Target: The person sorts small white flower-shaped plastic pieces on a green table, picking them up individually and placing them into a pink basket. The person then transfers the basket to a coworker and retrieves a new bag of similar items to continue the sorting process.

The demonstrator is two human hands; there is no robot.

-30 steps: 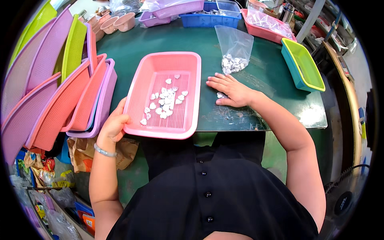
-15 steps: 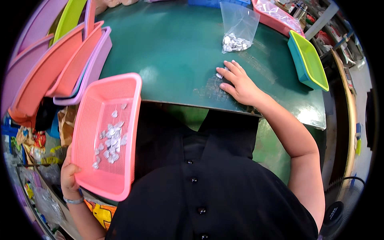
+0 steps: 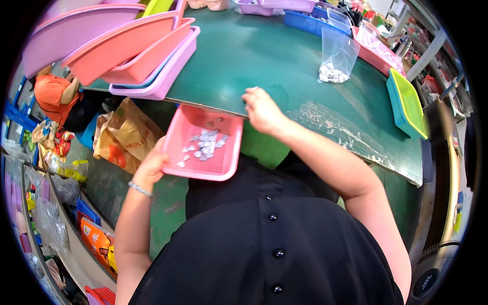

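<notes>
My left hand [image 3: 152, 165] grips the left rim of a pink plastic basket [image 3: 231, 161], held tilted at the table's front edge. Inside the basket lies a loose heap of small silvery-white pieces [image 3: 207, 145]. At the edge of the green table [image 3: 223, 66], just up and right of the basket, is my right hand [image 3: 264, 112]. Its fingers are curled together, and whatever they may hold is hidden. Farther back on the table, a clear plastic bag [image 3: 339, 53] stands upright with more of the silvery pieces in its bottom.
Stacked pink and purple baskets [image 3: 127, 46] lean over the table's left end. A green and teal bin [image 3: 406, 104] sits at the right edge. Blue trays [image 3: 305, 20] stand at the back. A brown paper bag [image 3: 127, 134] is below left, near a person in orange [image 3: 53, 96].
My right hand has drawn back from the tabletop to its front edge, its fingers curling. My left hand has brought the basket rightward, its far end now by the table edge. The view has shifted.
</notes>
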